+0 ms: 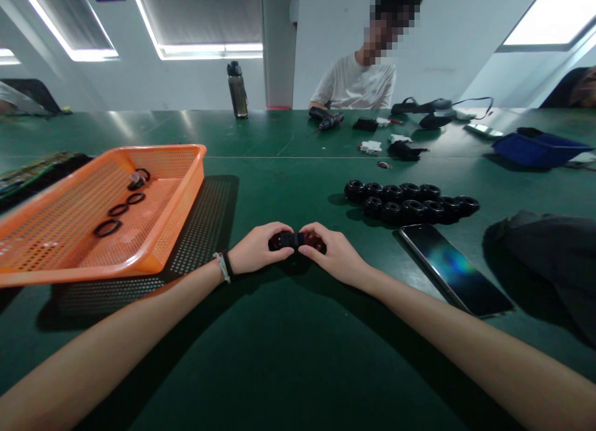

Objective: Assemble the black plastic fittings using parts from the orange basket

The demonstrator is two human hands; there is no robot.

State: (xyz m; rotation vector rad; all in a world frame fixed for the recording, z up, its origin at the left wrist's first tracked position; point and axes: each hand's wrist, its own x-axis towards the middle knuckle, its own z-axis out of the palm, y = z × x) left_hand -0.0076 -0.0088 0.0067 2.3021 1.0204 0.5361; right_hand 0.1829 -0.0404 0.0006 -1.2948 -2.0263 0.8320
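Note:
My left hand [258,248] and my right hand [334,254] meet at the middle of the green table. Between them is a dark, rounded black part [292,239], gripped from both sides by thumbs and fingers. Whether it is one piece or two pressed together, I cannot tell, as the fingers cover its ends. Beyond my right hand, several glossy black round pieces with holes in their tops [413,208] stand in two rows. Left of my left hand, an orange perforated basket [185,210] holds several thin black rings [108,227].
A phone [454,266] lies right of my right forearm, beside dark cloth [544,251]. Farther back are a blue bin [540,150], a power drill [330,122] and a bottle [238,92]. A person in a white shirt [358,86] sits across the table.

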